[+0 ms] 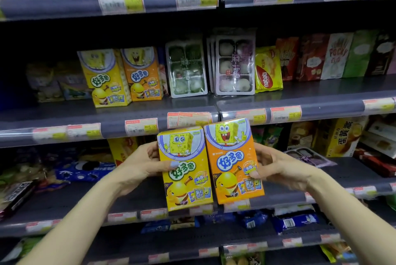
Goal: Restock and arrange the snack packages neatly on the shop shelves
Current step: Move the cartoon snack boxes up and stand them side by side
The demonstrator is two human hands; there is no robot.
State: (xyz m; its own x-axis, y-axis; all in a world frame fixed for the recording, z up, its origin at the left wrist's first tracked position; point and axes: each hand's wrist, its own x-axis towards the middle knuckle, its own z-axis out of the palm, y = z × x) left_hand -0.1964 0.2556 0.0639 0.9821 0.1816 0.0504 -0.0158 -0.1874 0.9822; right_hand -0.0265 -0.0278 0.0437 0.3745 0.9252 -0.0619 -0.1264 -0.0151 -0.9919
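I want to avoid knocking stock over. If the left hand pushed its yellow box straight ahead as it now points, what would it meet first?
Probably the shelf edge with its price tags, just beyond the yellow box that the left hand grips. The depth is unclear, so the box might pass beneath it.

Price labels (141, 126) on shelf edges (321, 110)

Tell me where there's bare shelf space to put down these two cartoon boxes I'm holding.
Bare shelf runs in front of the mochi trays, right of the shelved yellow box. More bare room lies right of the Nabati pack, before the Pocky boxes. The back row itself is crowded.
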